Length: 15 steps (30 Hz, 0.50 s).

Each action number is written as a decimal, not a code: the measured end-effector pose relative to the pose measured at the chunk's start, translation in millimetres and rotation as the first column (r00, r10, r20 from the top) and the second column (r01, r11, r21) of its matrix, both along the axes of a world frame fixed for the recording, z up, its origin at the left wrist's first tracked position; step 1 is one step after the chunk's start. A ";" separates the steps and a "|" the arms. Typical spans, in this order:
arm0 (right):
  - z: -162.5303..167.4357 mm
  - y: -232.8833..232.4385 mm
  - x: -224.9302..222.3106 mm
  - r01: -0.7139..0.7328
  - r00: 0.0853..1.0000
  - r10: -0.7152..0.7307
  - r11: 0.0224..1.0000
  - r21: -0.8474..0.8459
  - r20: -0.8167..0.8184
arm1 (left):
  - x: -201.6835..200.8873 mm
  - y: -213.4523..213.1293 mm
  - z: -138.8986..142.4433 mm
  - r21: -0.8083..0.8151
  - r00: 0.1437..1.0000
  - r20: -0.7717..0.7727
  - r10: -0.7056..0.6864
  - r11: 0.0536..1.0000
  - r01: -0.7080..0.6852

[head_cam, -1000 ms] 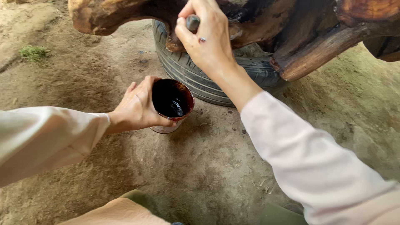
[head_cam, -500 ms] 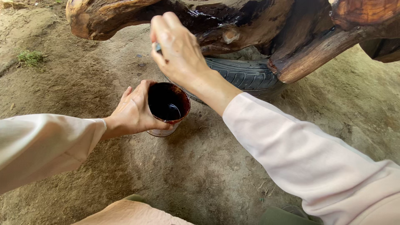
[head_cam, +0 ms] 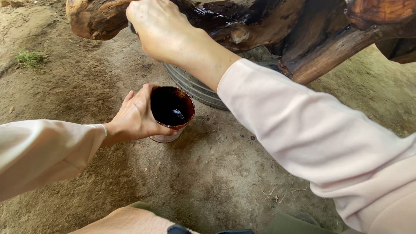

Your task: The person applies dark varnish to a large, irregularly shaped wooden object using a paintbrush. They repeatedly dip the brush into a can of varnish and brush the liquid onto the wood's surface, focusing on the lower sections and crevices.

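left hand (head_cam: pixel 136 115) wrapped around a small cup (head_cam: pixel 171 110) of dark liquid resting on the dirt ground (head_cam: pixel 208 182), right hand (head_cam: pixel 158 26) closed on a mostly hidden tool against the gnarled wood piece (head_cam: pixel 260 21), tyre (head_cam: pixel 195 86) beneath

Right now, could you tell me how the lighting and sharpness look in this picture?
Head view: soft, even daylight, no hard shadows; wet glare on the dark wood; cup and left hand sharp; right hand slightly soft.
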State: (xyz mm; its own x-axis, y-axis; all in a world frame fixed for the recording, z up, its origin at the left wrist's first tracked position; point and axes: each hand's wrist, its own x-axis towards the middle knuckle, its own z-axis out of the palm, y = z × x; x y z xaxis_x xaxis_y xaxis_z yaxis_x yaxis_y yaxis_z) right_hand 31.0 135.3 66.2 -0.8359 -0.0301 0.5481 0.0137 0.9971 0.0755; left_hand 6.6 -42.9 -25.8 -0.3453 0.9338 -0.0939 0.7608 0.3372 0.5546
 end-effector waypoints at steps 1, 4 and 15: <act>1.4 0.5 -2.3 -0.024 1.000 0.023 1.000 0.015 0.020 | -0.8 -0.5 0.0 0.002 1.000 -0.006 0.013 1.000 -0.013; 2.3 2.0 -3.0 0.021 0.989 0.000 0.990 -0.141 0.147 | -2.3 -0.3 -0.6 0.051 1.000 -0.025 -0.019 0.998 0.021; -7.6 -13.6 1.4 -0.022 0.999 0.013 0.983 -0.180 -0.049 | -1.9 -1.4 -2.6 0.029 1.000 -0.019 -0.024 0.999 0.025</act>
State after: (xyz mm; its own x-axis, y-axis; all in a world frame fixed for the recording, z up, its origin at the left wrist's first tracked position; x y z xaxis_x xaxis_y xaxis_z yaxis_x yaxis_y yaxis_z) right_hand 32.4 121.7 58.6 -0.8088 0.0586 0.5851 -0.0047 0.9944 -0.1060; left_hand 4.7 -44.3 -28.4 -0.3235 0.9443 -0.0599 0.7788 0.3017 0.5499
